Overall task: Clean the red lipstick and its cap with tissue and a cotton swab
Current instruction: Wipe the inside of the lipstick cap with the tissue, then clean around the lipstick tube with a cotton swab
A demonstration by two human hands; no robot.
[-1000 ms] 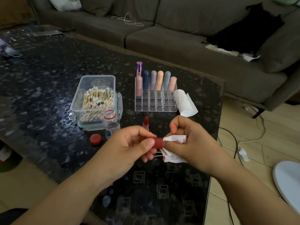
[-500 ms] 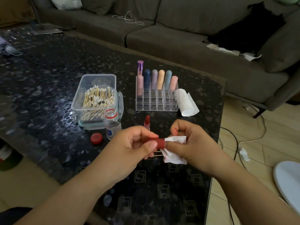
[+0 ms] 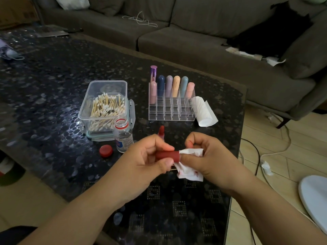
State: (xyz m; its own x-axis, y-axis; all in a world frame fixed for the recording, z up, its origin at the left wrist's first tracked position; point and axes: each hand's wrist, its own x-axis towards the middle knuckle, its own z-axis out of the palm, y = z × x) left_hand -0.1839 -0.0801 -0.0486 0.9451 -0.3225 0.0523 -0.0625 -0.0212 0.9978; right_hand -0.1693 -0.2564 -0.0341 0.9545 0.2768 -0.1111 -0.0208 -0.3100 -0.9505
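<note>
A dark glass-topped table (image 3: 53,89) with a pebbled pattern carries several things. Near its middle sits a clear plastic box (image 3: 106,106) of cotton swabs. Just in front of it stands an open small bottle (image 3: 123,135), with a red bottle cap (image 3: 105,150) lying to its left. To the right stands a clear organizer (image 3: 172,106) holding pastel tubes, a roll of tissue (image 3: 203,110) touching its right side. An uncapped red lipstick (image 3: 161,131) stands upright in front of the organizer. A face mask (image 3: 8,53) lies at the far left.

Beyond the left hand (image 3: 141,160) stand a bottle (image 3: 123,134) and, behind it, a box of swabs (image 3: 106,107). An organizer (image 3: 171,103) stands beyond the right hand (image 3: 208,156), a tissue roll (image 3: 203,110) touching its right side.
</note>
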